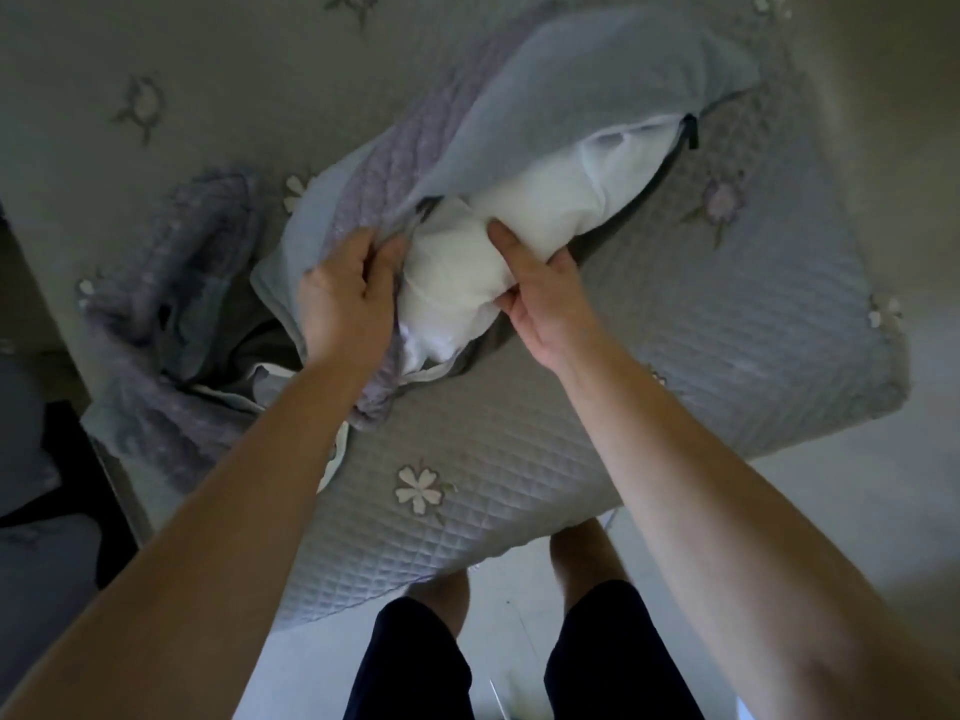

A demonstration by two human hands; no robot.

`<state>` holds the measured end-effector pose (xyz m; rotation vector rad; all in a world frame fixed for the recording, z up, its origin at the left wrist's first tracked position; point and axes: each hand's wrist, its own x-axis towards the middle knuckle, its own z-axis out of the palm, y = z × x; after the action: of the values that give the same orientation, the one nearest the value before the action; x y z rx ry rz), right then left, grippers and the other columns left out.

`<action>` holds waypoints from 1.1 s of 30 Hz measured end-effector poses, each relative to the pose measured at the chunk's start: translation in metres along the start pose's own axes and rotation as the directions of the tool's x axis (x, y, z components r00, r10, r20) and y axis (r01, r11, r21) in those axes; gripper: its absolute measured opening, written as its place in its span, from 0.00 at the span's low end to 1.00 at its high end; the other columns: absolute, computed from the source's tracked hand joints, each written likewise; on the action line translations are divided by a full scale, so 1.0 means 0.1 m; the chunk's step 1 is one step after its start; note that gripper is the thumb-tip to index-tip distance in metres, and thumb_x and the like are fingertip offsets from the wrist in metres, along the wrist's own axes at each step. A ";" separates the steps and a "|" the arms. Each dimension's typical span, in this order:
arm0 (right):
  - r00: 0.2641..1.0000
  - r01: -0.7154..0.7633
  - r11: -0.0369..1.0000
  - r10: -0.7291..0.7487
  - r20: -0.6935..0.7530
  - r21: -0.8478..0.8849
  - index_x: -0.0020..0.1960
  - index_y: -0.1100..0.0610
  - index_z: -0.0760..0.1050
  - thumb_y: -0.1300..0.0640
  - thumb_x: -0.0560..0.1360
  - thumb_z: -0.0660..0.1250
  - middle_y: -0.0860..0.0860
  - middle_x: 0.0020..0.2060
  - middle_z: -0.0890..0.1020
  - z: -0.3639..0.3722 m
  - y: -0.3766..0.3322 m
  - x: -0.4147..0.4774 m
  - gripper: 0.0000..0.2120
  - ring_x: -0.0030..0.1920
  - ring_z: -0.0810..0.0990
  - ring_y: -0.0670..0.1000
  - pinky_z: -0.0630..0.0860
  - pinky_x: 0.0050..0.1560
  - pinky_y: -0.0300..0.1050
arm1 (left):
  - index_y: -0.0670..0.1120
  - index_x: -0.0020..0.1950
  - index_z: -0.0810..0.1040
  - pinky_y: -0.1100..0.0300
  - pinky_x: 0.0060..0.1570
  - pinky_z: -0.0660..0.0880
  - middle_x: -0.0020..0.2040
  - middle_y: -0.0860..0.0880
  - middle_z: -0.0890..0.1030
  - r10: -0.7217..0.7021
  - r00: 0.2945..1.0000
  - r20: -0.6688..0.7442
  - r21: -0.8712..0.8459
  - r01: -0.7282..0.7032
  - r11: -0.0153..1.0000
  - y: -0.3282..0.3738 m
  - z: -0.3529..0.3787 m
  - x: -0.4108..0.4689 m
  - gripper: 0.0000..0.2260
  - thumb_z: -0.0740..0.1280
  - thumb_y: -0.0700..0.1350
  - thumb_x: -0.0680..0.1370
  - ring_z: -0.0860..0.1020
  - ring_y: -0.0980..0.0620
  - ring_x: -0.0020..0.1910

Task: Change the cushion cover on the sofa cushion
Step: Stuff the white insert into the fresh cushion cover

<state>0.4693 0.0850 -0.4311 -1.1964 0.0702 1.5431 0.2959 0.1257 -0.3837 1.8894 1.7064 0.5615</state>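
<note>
A white cushion insert (pixel 540 210) lies partly inside a grey-blue cover (pixel 571 90) whose other side is quilted purple. The cover's dark zipper edge is open along the side, and the insert bulges out of it. My left hand (pixel 348 293) grips the cover's edge beside the zipper opening. My right hand (pixel 545 298) clasps the exposed white end of the insert, thumb pressed into it. Both sit on the quilted sofa seat.
A second purple quilted cover (pixel 171 314) lies crumpled at the left. The grey quilted sofa seat (pixel 675 356) with flower embroidery ends at a front edge above the pale floor (pixel 831 491). My legs in dark shorts (pixel 410 667) stand below. A dark object sits at far left.
</note>
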 end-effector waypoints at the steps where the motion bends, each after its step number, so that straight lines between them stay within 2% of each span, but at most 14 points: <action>1: 0.997 0.025 0.992 -0.033 -0.065 -0.127 0.60 0.53 0.76 0.57 0.74 0.75 0.52 0.57 0.83 0.04 0.09 0.04 0.17 0.58 0.82 0.53 0.81 0.55 0.52 | 0.46 0.36 0.68 0.64 0.28 0.59 0.26 0.56 0.64 -0.024 0.999 -0.039 -0.029 0.023 0.999 0.05 -0.05 0.05 0.16 0.62 0.50 0.82 0.65 0.58 0.25; 4: 0.949 -0.108 0.651 -0.158 -0.273 -0.751 0.63 0.57 0.76 0.44 0.72 0.74 0.51 0.57 0.82 0.06 0.28 0.21 0.26 0.60 0.79 0.54 0.75 0.60 0.42 | 0.51 0.33 0.62 0.69 0.27 0.60 0.28 0.55 0.63 -0.038 0.996 -0.082 -0.143 0.026 0.989 0.23 -0.17 0.13 0.18 0.61 0.48 0.83 0.66 0.62 0.25; 6: 0.955 -0.232 0.436 -0.070 -0.289 -0.870 0.67 0.58 0.74 0.38 0.73 0.69 0.52 0.61 0.81 0.03 0.27 0.28 0.31 0.65 0.76 0.54 0.71 0.61 0.39 | 0.49 0.37 0.64 0.69 0.28 0.62 0.30 0.55 0.64 -0.030 1.000 0.004 -0.193 0.030 0.981 0.29 -0.19 0.10 0.15 0.59 0.47 0.84 0.67 0.63 0.26; 8: 0.982 -0.169 0.471 0.006 -0.188 -0.866 0.65 0.56 0.75 0.40 0.72 0.72 0.50 0.58 0.81 -0.04 0.15 0.24 0.28 0.62 0.77 0.51 0.72 0.63 0.41 | 0.45 0.45 0.66 0.65 0.31 0.63 0.32 0.56 0.66 -0.051 0.993 0.111 -0.151 0.068 0.986 0.27 -0.15 0.08 0.11 0.57 0.49 0.84 0.69 0.61 0.30; 10: 0.998 -0.063 0.598 0.058 -0.036 -0.799 0.49 0.54 0.78 0.50 0.70 0.73 0.48 0.42 0.80 -0.21 0.03 0.11 0.12 0.46 0.80 0.49 0.77 0.51 0.45 | 0.45 0.51 0.65 0.64 0.35 0.62 0.37 0.54 0.70 -0.127 0.977 0.173 -0.113 0.148 0.983 0.22 -0.14 0.11 0.11 0.58 0.52 0.83 0.72 0.55 0.38; 12: 0.996 0.068 0.511 0.020 0.091 -0.857 0.39 0.56 0.72 0.57 0.69 0.66 0.52 0.34 0.75 -0.44 -0.02 -0.04 0.04 0.38 0.74 0.49 0.72 0.43 0.47 | 0.43 0.57 0.65 0.64 0.44 0.65 0.48 0.48 0.74 -0.150 0.967 0.208 -0.075 0.169 0.983 0.17 -0.18 0.18 0.18 0.65 0.56 0.79 0.73 0.49 0.49; 15: 0.921 0.208 -0.195 -0.290 0.259 -0.959 0.58 0.55 0.77 0.63 0.71 0.65 0.53 0.56 0.78 -0.75 -0.08 -0.06 0.16 0.56 0.75 0.54 0.74 0.55 0.51 | 0.37 0.66 0.63 0.48 0.61 0.66 0.62 0.38 0.68 -0.036 0.968 0.248 0.156 -0.003 0.988 0.12 -0.24 0.31 0.28 0.71 0.44 0.72 0.68 0.40 0.63; 17: 0.852 0.168 -0.425 -0.392 0.348 -0.890 0.65 0.57 0.72 0.63 0.71 0.67 0.57 0.63 0.74 -0.83 -0.15 0.05 0.22 0.64 0.71 0.60 0.73 0.61 0.57 | 0.36 0.65 0.63 0.42 0.61 0.66 0.62 0.35 0.67 0.036 0.974 0.223 0.272 -0.098 0.957 0.10 -0.31 0.38 0.26 0.66 0.37 0.69 0.67 0.35 0.62; 20: 0.738 0.036 -0.263 -0.643 0.203 -0.964 0.61 0.61 0.70 0.55 0.72 0.70 0.61 0.65 0.70 -0.74 -0.28 0.20 0.20 0.63 0.70 0.62 0.71 0.61 0.54 | 0.40 0.65 0.64 0.40 0.59 0.67 0.62 0.36 0.68 0.072 0.985 0.157 0.380 -0.128 0.916 0.06 -0.43 0.43 0.23 0.63 0.35 0.71 0.67 0.35 0.61; 22: 0.639 0.025 0.126 -0.765 -0.081 -0.992 0.62 0.63 0.68 0.54 0.72 0.72 0.62 0.65 0.68 -0.64 -0.34 0.27 0.24 0.65 0.68 0.62 0.67 0.63 0.49 | 0.41 0.65 0.65 0.40 0.58 0.67 0.62 0.37 0.69 0.104 0.990 0.093 0.440 -0.135 0.888 0.00 -0.48 0.38 0.20 0.65 0.39 0.74 0.67 0.35 0.60; 25: 0.824 0.000 0.761 -0.368 -0.431 -0.649 0.72 0.58 0.63 0.53 0.75 0.70 0.56 0.69 0.71 -0.50 -0.45 0.33 0.30 0.66 0.72 0.54 0.71 0.64 0.44 | 0.40 0.65 0.67 0.39 0.54 0.70 0.61 0.35 0.70 0.106 0.994 0.039 0.502 -0.112 0.857 -0.11 -0.49 0.21 0.22 0.67 0.42 0.73 0.69 0.34 0.59; 28: 0.917 -0.058 0.880 -0.140 -0.373 -0.472 0.57 0.53 0.77 0.60 0.78 0.65 0.53 0.51 0.84 -0.35 -0.54 0.22 0.09 0.51 0.83 0.53 0.83 0.51 0.51 | 0.43 0.70 0.63 0.40 0.52 0.71 0.63 0.36 0.70 -0.094 0.995 0.046 0.529 0.055 0.847 -0.15 -0.41 -0.06 0.31 0.70 0.48 0.71 0.70 0.34 0.60; 31: 0.926 0.011 0.943 -0.134 -0.352 -0.332 0.52 0.54 0.78 0.64 0.78 0.59 0.54 0.49 0.84 -0.14 -0.66 -0.03 0.11 0.49 0.83 0.54 0.84 0.45 0.49 | 0.44 0.72 0.56 0.42 0.48 0.72 0.66 0.37 0.68 -0.317 0.933 0.168 0.492 0.199 0.847 -0.13 -0.36 -0.30 0.34 0.71 0.47 0.72 0.72 0.33 0.60; 33: 0.917 0.094 0.962 -0.185 -0.354 -0.258 0.46 0.54 0.75 0.64 0.79 0.59 0.52 0.43 0.82 -0.03 -0.76 -0.24 0.09 0.43 0.82 0.50 0.82 0.39 0.45 | 0.41 0.70 0.59 0.43 0.44 0.71 0.63 0.35 0.72 -0.249 0.960 0.126 0.468 0.163 0.868 -0.05 -0.46 -0.28 0.27 0.67 0.40 0.74 0.76 0.31 0.53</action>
<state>0.5256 0.0948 -0.3756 -1.6434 0.0519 1.2024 0.2597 0.1032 -0.3500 1.9466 2.0063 -0.1119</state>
